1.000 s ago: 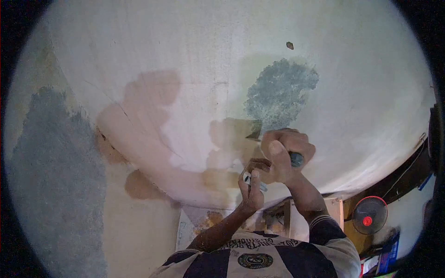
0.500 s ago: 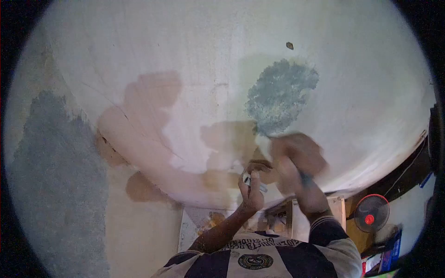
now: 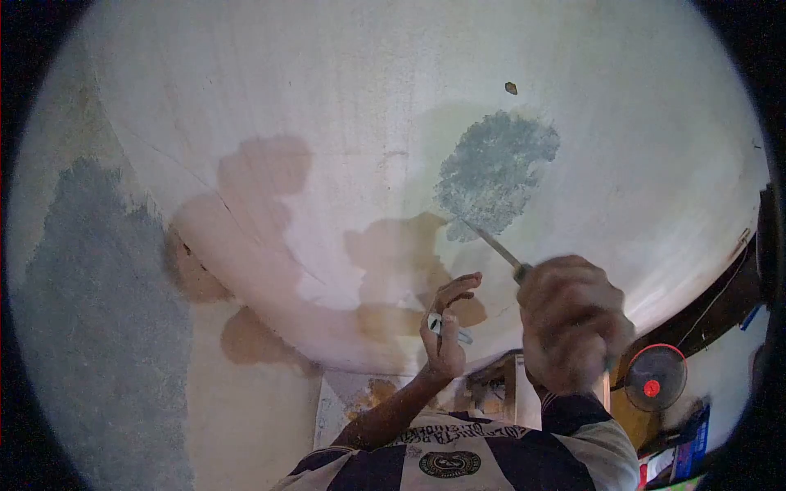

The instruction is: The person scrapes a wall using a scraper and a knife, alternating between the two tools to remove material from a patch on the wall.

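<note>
My right hand (image 3: 575,319) is wrapped round the handle of a thin-bladed tool (image 3: 496,245), slightly blurred. The blade slants up and left, its tip at the lower edge of a grey patch (image 3: 495,172) on the pale wall (image 3: 352,90). Lower and to the left, my left hand (image 3: 446,331) is raised by the wall with curled fingers round a small white object (image 3: 452,329). What that object is cannot be made out.
A larger grey area (image 3: 106,327) covers the wall at the left. A small hole (image 3: 511,87) shows above the patch. At the lower right are a red-rimmed fan (image 3: 655,378) and blue items (image 3: 692,442). Shadows fall across the wall.
My right hand has moved right and down, away from my left hand, and the tool's blade now shows clearly. My left hand has barely moved.
</note>
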The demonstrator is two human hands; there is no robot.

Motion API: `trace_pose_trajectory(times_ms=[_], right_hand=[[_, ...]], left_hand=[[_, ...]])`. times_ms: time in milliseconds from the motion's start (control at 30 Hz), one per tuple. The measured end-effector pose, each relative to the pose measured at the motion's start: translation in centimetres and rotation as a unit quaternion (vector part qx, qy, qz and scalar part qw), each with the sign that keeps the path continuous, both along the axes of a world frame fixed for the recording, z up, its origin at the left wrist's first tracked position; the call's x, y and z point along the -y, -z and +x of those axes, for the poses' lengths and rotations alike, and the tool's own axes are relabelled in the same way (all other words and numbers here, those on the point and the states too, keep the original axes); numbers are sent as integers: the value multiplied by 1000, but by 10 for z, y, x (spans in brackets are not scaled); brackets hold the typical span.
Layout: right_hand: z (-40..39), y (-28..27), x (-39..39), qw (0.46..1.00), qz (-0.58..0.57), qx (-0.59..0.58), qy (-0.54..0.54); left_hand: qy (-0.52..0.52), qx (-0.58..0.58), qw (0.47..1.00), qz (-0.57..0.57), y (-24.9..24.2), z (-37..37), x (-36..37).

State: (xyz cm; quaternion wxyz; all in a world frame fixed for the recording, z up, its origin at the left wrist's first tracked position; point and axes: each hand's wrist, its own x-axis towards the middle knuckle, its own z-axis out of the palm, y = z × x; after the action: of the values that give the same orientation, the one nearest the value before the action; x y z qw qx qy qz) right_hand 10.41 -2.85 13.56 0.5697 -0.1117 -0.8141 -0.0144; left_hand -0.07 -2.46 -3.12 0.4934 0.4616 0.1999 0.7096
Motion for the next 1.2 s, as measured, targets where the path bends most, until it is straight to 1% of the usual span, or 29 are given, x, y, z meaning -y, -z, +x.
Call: trace_pose_trajectory(times_ms=[33, 100, 167, 233, 300, 367, 400, 467, 533, 567, 600, 633, 667, 700, 733, 767, 833, 867, 900, 933, 967, 1000, 1033, 1100, 1133, 1167, 1200], right_hand=[[-8, 8, -4, 993, 5, 18, 117], [-12, 16, -8, 977, 7, 23, 213], [-6, 19, -9, 985, 2, -2, 173], [14, 22, -7, 995, -77, -2, 56], [14, 29, 9, 965, -143, 20, 218], [-25, 22, 19, 908, -162, 14, 385], [-43, 2, 20, 932, -196, -1, 305], [-40, 11, 20, 921, -224, -33, 316], [-23, 37, 11, 911, -259, -63, 315], [-15, 51, 14, 902, -276, -80, 322], [-6, 64, 16, 899, -267, -60, 342], [3, 77, 17, 896, -257, -41, 361], [7, 81, 14, 896, -217, 15, 387], [13, 82, 5, 893, -170, 70, 410], [19, 82, -3, 961, -116, 39, 249], [14, 64, -10, 994, -71, 35, 74], [32, 66, -5, 981, -79, 159, 77], [47, 84, 2, 950, -105, 211, 204], [50, 85, 10, 896, -123, 279, 323], [50, 84, 11, 952, -104, 197, 209], [32, 62, 11, 987, -81, 109, 90], [14, 40, 13, 998, -60, 19, -30], [-2, 20, 7, 985, -33, -67, -153], [-12, 11, -16, 964, -44, -148, -215], [-11, 25, -34, 974, -83, -145, -152], [-11, 42, -49, 978, -122, -142, -87], [-14, 45, -53, 980, -133, -146, -1]], left_hand=[[-3, -4, 999, 37, -1, 0, -1], [17, 9, 999, -35, 11, -1, 4], [26, 13, 998, -54, 15, 2, 7], [20, 7, 999, -26, 9, 1, 8], [11, 5, 1000, 12, -2, -3, 4], [16, 7, 1000, -15, -3, -5, 8], [24, 9, 998, -61, 3, -5, 14], [26, 13, 999, -41, 5, -5, 9], [8, 10, 997, 81, 6, 2, -11], [1, 7, 1000, 17, 12, 3, -8], [-6, 4, 999, -48, 19, 5, -2], [-4, 8, 998, -60, 21, 4, 1], [-2, 12, 997, -73, 23, 2, 3], [5, 26, 999, -28, 21, 2, -3], [-1, 32, 999, -1, 18, 3, -5], [-5, 38, 999, 27, 15, 3, -8], [-27, 29, 998, 55, -4, 3, -11], [-36, 16, 998, 44, -3, 5, -8], [-43, 2, 999, 32, -2, 5, -4], [-44, -4, 998, 40, -4, 4, -6], [-44, -11, 998, 47, -5, 4, -7], [-36, -12, 997, 67, -7, 2, -8], [-32, -10, 995, 92, -11, 0, -13], [-27, 0, 998, 51, -14, -1, -11], [-20, 3, 999, 26, -11, -2, -4], [-12, -28, 999, -19, 0, -3, 4], [-4, -59, 996, -64, 12, -3, 9]])
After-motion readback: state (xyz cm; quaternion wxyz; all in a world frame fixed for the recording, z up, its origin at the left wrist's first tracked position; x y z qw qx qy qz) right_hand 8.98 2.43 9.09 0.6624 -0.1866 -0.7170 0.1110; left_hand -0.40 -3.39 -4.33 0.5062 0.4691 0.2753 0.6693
